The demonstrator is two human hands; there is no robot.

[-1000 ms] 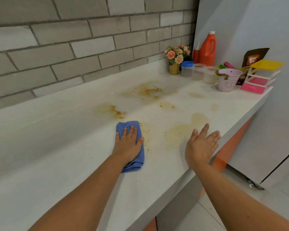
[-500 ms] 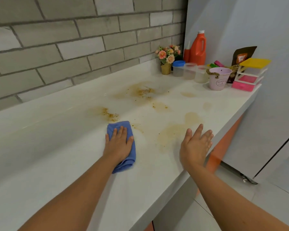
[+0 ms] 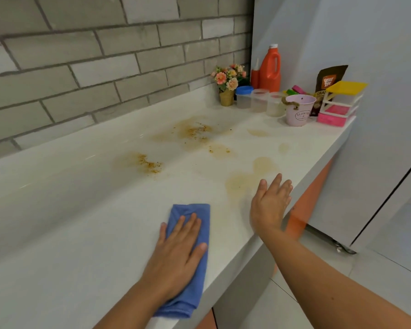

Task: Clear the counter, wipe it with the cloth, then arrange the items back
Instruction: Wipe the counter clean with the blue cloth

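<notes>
Near the front edge of a white surface (image 3: 81,233), a folded blue cloth (image 3: 190,208) lies flat, its long side running away from the viewer. The left hand (image 3: 176,255) presses down on it, fingers (image 3: 192,224) straight and slightly spread, gripping nothing; blue fabric shows beyond the fingertips and beside the wrist. To the right, apart from the cloth, the right hand (image 3: 269,205) is held at the surface's front edge, fingers straight and close together, holding nothing; whether it touches the surface cannot be told. Just beyond that hand spreads a pale stain (image 3: 247,179). Farther back are two darker patches dotted with orange-brown crumbs, a small patch (image 3: 147,163) left of centre and a large patch (image 3: 195,132) nearer the far end. At that far end items stand close together: a flower pot (image 3: 227,91), an orange bottle (image 3: 269,70) in the corner, a blue-lidded tub (image 3: 243,97), two clear tubs (image 3: 259,100), a pink bucket (image 3: 299,110), a brown pouch (image 3: 328,84), and a drawer unit (image 3: 342,103) with a yellow top and pink drawers. A grey brick wall (image 3: 105,67) runs behind the surface.
</notes>
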